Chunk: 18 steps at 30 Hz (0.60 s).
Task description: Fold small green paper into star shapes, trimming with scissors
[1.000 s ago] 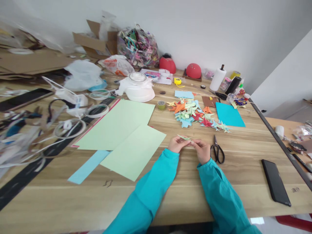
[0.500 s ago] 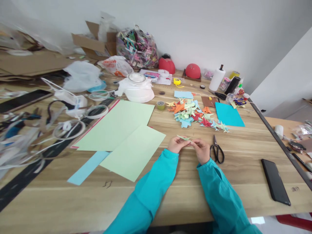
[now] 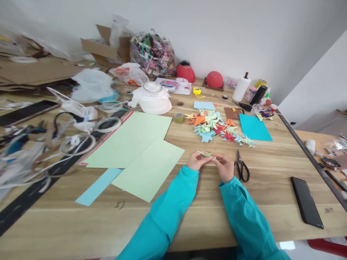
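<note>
A small folded piece of pale green paper [image 3: 205, 154] is held between both hands above the wooden table. My left hand [image 3: 195, 161] pinches it from the left, its fingers closed. From the right, my right hand [image 3: 224, 167] grips the paper's other end between thumb and fingers. The fingers partly cover the paper, so its full shape is hidden. Just right of my right hand lie black-handled scissors [image 3: 241, 168], blades pointing away. Beyond the hands is a heap of folded paper pieces [image 3: 211, 124] in green, orange, red, blue and yellow.
Large pale green sheets [image 3: 132, 135] and a light blue strip [image 3: 99, 187] lie to the left. A bright blue sheet [image 3: 255, 127] is right of the heap. Tape [image 3: 179, 117] stands left of it. A black phone [image 3: 307, 202] lies right; cables [image 3: 78, 144] clutter the far left.
Hardly anything differs. Both hands keep their hold on the folded paper, with only a very slight shift of the fingers and the view.
</note>
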Motion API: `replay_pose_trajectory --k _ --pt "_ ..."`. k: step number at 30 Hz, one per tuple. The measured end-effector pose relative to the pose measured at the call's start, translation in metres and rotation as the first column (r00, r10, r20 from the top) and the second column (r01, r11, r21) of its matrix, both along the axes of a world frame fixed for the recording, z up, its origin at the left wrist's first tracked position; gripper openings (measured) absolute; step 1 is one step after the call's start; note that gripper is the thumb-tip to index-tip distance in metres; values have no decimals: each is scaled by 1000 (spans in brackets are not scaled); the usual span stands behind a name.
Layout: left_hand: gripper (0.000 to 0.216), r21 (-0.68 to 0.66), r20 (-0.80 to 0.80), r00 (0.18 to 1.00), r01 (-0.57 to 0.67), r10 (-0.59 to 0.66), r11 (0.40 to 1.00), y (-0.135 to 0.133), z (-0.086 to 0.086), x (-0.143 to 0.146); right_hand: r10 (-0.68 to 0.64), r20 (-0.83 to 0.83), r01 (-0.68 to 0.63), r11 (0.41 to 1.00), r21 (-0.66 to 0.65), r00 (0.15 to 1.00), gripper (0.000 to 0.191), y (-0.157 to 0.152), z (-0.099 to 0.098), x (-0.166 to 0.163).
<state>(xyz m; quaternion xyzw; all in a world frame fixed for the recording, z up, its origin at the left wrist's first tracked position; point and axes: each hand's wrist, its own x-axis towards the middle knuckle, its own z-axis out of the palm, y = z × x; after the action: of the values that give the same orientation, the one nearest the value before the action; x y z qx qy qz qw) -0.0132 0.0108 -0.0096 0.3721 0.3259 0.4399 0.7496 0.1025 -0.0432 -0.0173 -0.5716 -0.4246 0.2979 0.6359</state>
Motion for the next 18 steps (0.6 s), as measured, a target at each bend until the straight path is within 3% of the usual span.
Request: replay_pose_trajectory --k 4,11,18 --pt "36 -20 23 1000 -8 9 1000 1 -1 -1 24 -91 -23 1000 12 996 35 -1 2 -1" --pt "37 -1 -4 1000 -4 4 1000 2 -5 0 -79 -265 75 997 -24 961 25 0 6 4" --pt "33 63 -36 997 66 -64 996 3 -10 0 33 -175 -46 996 -71 984 33 0 2 7"
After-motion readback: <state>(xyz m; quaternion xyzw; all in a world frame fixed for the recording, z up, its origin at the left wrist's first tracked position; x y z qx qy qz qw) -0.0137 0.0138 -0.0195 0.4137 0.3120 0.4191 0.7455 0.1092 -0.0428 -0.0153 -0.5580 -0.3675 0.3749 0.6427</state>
